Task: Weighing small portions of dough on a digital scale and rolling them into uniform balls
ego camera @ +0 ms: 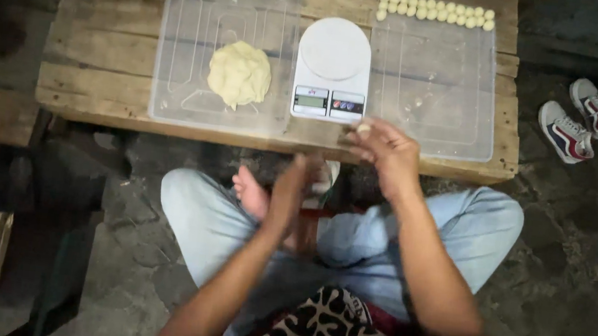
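Observation:
My right hand (389, 154) is raised near the front edge of the wooden table, with a small pale dough ball (364, 130) pinched at its fingertips. My left hand (287, 193) hovers lower, above my crossed legs, fingers flat and holding nothing. A lump of pale yellow dough (239, 73) lies in the left clear plastic tray (178, 42). A white kitchen scale (333, 68) stands between the trays. The right clear tray (465, 97) holds several small dough balls (435, 11) in two rows along its far edge.
The low table (94, 55) is made of rough wooden planks. A pair of sneakers (580, 121) lies on the dark floor to the right. Wooden planks and dark objects sit to the left. My legs in light jeans are crossed below the table.

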